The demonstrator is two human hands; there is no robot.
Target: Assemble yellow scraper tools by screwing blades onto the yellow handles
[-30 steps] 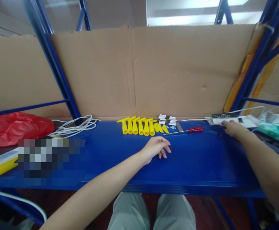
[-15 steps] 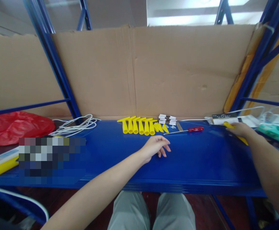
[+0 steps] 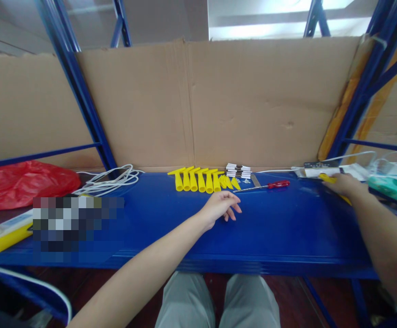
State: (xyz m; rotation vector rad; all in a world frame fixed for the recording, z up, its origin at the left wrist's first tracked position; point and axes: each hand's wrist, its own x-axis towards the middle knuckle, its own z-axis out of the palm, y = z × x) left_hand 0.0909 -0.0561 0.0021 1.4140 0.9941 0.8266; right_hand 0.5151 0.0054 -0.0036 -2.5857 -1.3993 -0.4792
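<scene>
My left hand (image 3: 221, 207) hovers over the blue shelf top with its fingers loosely bent and apart, holding nothing. Nearest to it, a row of several yellow plastic tubular handles (image 3: 194, 182) with flat slanted tops stands toward the back. Beside them are small yellow pointed pieces (image 3: 229, 183), a stack of white packs with dark bands (image 3: 238, 171), and a screwdriver (image 3: 277, 184) with a red handle. Far to the right, my right hand (image 3: 348, 186) is closed around a yellow plastic piece (image 3: 327, 178); its middle is hidden by my fingers.
Cardboard (image 3: 253, 105) walls off the back between blue rack posts. At left lie a red plastic bag (image 3: 27, 182), a coiled white cable (image 3: 116, 182) and a pixelated patch. A green packet (image 3: 394, 189) and white cables are at the far right.
The view has shifted slightly. Both hands stay in nearly the same places, with the yellow piece still in my right hand.
</scene>
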